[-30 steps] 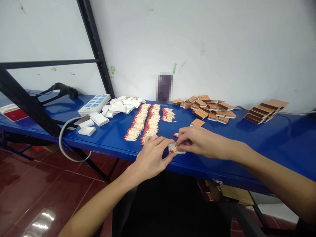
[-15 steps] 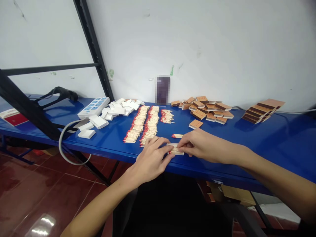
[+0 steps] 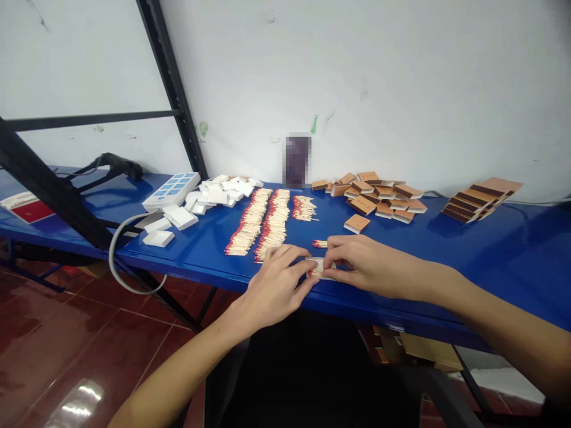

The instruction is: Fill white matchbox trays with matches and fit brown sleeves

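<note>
A small white matchbox tray (image 3: 319,268) filled with red-tipped matches lies near the front edge of the blue table (image 3: 446,255). My left hand (image 3: 273,288) grips its left end with curled fingers. My right hand (image 3: 363,266) pinches its right end and top. A few loose matches (image 3: 319,243) lie just behind the tray. Two long rows of matches (image 3: 263,223) and a smaller heap of matches (image 3: 303,208) lie further back.
White empty trays (image 3: 214,195) are piled at the back left beside a white power strip (image 3: 171,190) with a grey cable. Brown matchbox sleeves (image 3: 379,199) are heaped at the back right, one lone sleeve (image 3: 357,223) nearer, and a stack of flat sleeves (image 3: 479,199) at the far right. A black shelf frame (image 3: 53,190) crosses the left.
Both hands stay on the tray; the fingers have shifted a little and the tray now lies flatter on the table. The view has moved slightly.
</note>
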A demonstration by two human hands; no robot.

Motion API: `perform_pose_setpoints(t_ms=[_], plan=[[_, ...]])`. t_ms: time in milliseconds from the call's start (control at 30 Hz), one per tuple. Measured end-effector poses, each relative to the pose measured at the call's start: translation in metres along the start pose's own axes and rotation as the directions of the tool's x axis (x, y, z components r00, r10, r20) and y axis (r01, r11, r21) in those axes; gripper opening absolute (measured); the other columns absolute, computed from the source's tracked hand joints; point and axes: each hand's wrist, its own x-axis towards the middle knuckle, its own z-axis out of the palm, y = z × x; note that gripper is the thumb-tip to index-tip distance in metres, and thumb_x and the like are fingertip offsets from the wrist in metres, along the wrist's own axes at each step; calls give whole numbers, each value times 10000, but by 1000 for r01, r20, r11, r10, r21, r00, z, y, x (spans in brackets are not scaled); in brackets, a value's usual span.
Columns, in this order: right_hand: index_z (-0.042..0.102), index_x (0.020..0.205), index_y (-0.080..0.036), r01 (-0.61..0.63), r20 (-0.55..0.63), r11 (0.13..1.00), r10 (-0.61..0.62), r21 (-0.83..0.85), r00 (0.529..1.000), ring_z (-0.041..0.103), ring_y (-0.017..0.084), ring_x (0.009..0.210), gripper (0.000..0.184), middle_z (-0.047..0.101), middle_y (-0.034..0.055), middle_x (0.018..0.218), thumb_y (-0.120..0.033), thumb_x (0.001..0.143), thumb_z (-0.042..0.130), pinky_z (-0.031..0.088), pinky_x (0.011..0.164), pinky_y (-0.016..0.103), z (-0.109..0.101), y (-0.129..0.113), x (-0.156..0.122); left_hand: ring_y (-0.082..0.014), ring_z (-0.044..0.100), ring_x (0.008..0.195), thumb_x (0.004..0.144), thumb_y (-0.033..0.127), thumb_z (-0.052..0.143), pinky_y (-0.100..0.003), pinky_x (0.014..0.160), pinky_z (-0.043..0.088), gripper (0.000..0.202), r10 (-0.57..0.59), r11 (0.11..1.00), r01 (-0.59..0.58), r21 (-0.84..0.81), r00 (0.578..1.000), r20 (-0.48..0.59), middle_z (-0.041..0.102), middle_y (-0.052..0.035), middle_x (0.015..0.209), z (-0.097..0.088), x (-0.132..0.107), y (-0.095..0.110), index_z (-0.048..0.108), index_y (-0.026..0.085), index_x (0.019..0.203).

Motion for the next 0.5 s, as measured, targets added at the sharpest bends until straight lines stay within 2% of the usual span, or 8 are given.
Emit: perform_pose_setpoints(t_ms=[267,400,500], plan=[[676,893,-201,19,-16,999,-19,36,1000,572,184,800,224,626,59,894,-340,934,505,397,695,296,-1,0,1,-228,550,1110,961,260,572,-395,974,425,215,2,1000,-2,-9,1000,-2,625,-64,1168,0,0,0,613,189,1159],[648,838,-198,20,-25,998,-18,68,1000,536,156,716,238,602,36,823,-358,934,500,383,653,285,-2,-2,2,-224,556,1096,948,246,590,-393,967,434,215,1,1000,-2,-30,1000,-21,634,-64,1157,0,1,-1,603,191,1155],[673,863,-201,10,-32,997,-7,82,999,542,158,734,243,613,37,842,-381,927,523,379,654,283,0,-1,7,-225,570,1078,934,248,609,-393,969,445,196,-6,999,4,-52,999,-41,643,-65,1134,1,1,-2,615,183,1119]])
